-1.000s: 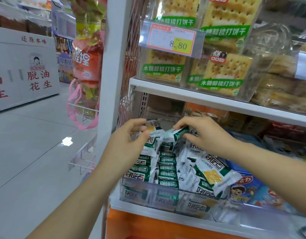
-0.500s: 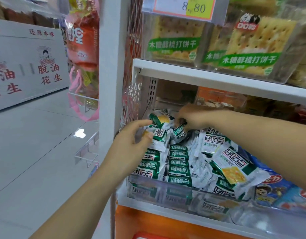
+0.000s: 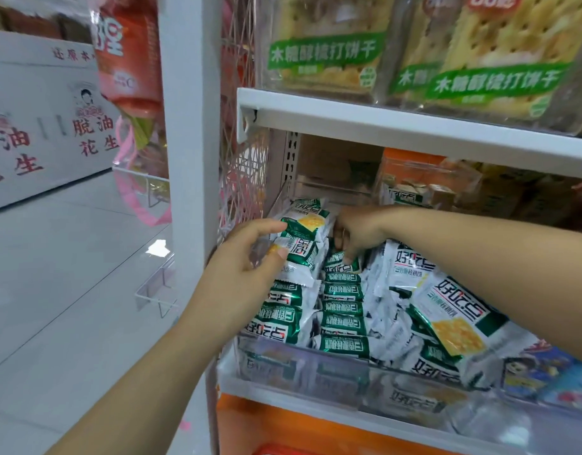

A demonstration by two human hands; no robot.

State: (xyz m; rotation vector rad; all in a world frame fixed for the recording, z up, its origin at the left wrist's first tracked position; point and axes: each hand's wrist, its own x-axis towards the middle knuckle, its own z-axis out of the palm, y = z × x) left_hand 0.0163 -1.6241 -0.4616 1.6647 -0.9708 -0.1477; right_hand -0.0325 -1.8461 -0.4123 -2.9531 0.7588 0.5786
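At the front edge of the lower shelf, a clear plastic bin (image 3: 315,369) holds green-and-white foil cracker packets (image 3: 342,320), stood on edge in rows in its left half and heaped loose in its right half. Beside them at the shelf's right end lie blue cartoon-printed packets (image 3: 545,372).

Over the bin's left wall the left hand (image 3: 243,270) comes up from the bottom left, forearm slanted and palm turned rightward. Its thumb and forefinger pinch a flat white-and-green packet with a yellow cracker picture (image 3: 304,239) at the bin's back left corner, thumb on the lower edge and forefinger on the upper.

Just beside it, the right hand (image 3: 360,226) reaches in from the right, forearm lying above the loose heap, wrist bent down and fingers curled. Their tips pinch the top of the hindmost upright green packet (image 3: 340,257) in the middle row.

Behind the bin stands a clear box with an orange top (image 3: 424,182). Above, a white metal shelf (image 3: 414,123) carries large clear packs of square crackers with green labels (image 3: 325,54). Left of the bin rises a white upright post (image 3: 187,126), with an orange bag (image 3: 128,60) hanging beyond it. Farther left a pale glossy floor (image 3: 53,307) runs back to a white cabinet with red characters (image 3: 37,133).
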